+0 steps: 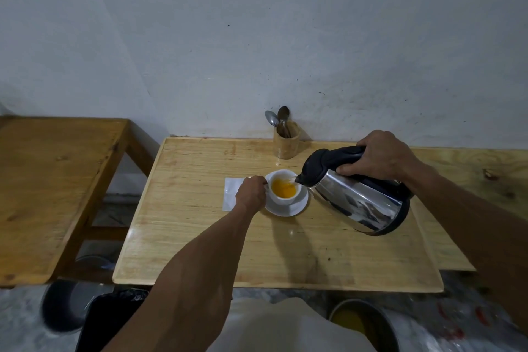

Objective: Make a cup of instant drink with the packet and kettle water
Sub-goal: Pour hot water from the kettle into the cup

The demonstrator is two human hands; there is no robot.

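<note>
Head view: the counter (200, 237) backs against the wall; its near half lies bare. The cup (283, 187) sits on a saucer (300, 207) mid-counter, well apart from every edge, holding orange liquid. The left hand (251, 193) is closed on the cup's handle. The right hand (377, 156) grips the handle of the steel kettle (360, 200), tilted, spout over the cup's rim. A white packet (230, 194) lies flat just left.
</note>
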